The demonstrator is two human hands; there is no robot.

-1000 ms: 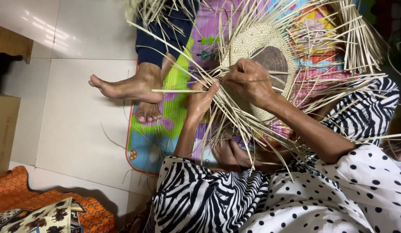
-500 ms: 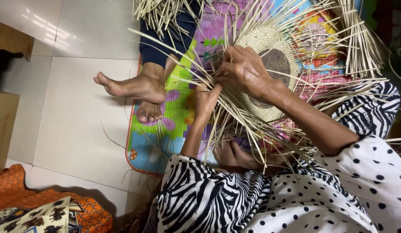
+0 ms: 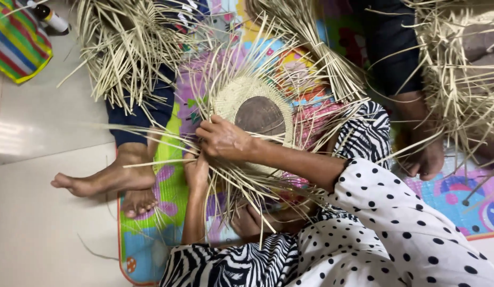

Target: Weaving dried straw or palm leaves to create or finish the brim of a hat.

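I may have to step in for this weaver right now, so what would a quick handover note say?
Right hand: on the rim of the round woven piece, pinching straw strands.
Left hand: beneath it, gripping loose strands at the edge.
Woven piece rests over the weaver's knee, above the colourful mat.
Done: the tight round centre.
Left: long unwoven strands sticking out all round.
Nearby: another person's bare feet and more straw bundles.
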